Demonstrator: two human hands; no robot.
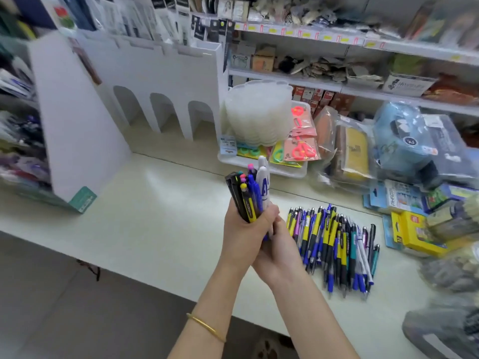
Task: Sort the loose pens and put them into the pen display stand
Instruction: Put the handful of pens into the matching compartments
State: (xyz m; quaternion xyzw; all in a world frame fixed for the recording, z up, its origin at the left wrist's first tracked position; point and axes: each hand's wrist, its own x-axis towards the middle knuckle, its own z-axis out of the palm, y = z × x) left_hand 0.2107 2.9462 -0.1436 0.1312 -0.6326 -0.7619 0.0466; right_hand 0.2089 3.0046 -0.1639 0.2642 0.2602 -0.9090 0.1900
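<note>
My left hand (242,229) grips an upright bundle of pens (247,189), black, yellow, blue and white ones with coloured caps. Just below and to the right, my right hand (278,246) holds the lower end of the same bundle. A pile of several loose pens (334,244), yellow, blue, black and teal, lies flat on the white counter (155,216) to the right of my hands. The white pen display stand (160,81), with arched openings along its front, stands at the back left of the counter.
A stack of translucent white tubs (259,110) sits in a tray (290,172) with packaged scissors behind my hands. Bagged goods (414,143) and a yellow box (417,234) crowd the right side. Shelves of stock run along the back wall.
</note>
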